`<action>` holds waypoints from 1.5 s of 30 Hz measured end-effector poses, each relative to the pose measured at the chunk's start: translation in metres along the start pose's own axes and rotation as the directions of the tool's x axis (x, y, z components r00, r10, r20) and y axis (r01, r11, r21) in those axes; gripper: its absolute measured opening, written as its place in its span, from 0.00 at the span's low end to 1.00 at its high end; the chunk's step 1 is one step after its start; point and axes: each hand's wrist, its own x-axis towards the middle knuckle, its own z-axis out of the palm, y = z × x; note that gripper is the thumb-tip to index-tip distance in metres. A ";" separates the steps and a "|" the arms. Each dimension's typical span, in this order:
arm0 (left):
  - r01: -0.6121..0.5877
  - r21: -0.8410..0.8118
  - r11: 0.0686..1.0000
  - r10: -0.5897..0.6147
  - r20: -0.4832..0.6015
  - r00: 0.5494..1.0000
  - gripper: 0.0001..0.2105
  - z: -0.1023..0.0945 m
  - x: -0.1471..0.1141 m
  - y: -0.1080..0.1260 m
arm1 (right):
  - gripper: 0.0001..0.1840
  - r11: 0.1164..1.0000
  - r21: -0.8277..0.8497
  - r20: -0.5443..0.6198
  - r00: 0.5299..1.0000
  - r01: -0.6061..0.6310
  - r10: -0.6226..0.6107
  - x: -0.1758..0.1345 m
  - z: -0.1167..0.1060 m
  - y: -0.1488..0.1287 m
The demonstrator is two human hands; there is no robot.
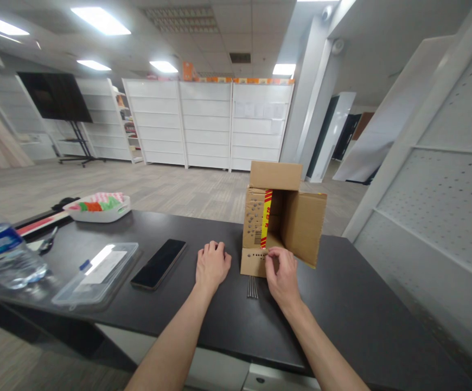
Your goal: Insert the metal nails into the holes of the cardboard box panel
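An open cardboard box (304,222) lies on its side on the dark table, its mouth and flaps toward me. Dark round spots dot its left flap, and a row of small holes runs along the lower flap. My right hand (281,271) is at the right part of that lower flap, thumb and fingertips pinched together; anything between them is too small to make out. Several thin metal nails (252,288) lie side by side in front of the box, just left of that hand. My left hand (212,264) rests on the table left of the box, fingers curled in, with nothing visible in it.
Left of my left hand lie a black phone (159,264) and a clear plastic case (97,274). A water bottle (6,250) stands at the far left. Behind are a white basket (108,213) of colourful items and scissors (49,240). A perforated panel (451,217) rises at right.
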 end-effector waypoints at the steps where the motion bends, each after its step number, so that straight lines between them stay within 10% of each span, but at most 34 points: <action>1: 0.001 0.000 1.000 -0.001 0.000 1.000 0.12 0.000 0.000 0.000 | 0.03 1.000 0.024 -0.017 1.000 -0.001 0.002 0.000 -0.001 0.000; 15: 0.009 -0.014 1.000 -0.009 0.004 1.000 0.12 0.000 0.000 0.000 | 0.03 0.920 0.331 0.323 0.941 -0.210 0.099 -0.012 -0.014 -0.009; 45: 0.000 -0.016 1.000 0.000 0.005 1.000 0.12 -0.001 -0.001 0.000 | 0.07 0.941 0.246 0.637 0.771 -0.232 0.023 -0.011 -0.026 -0.018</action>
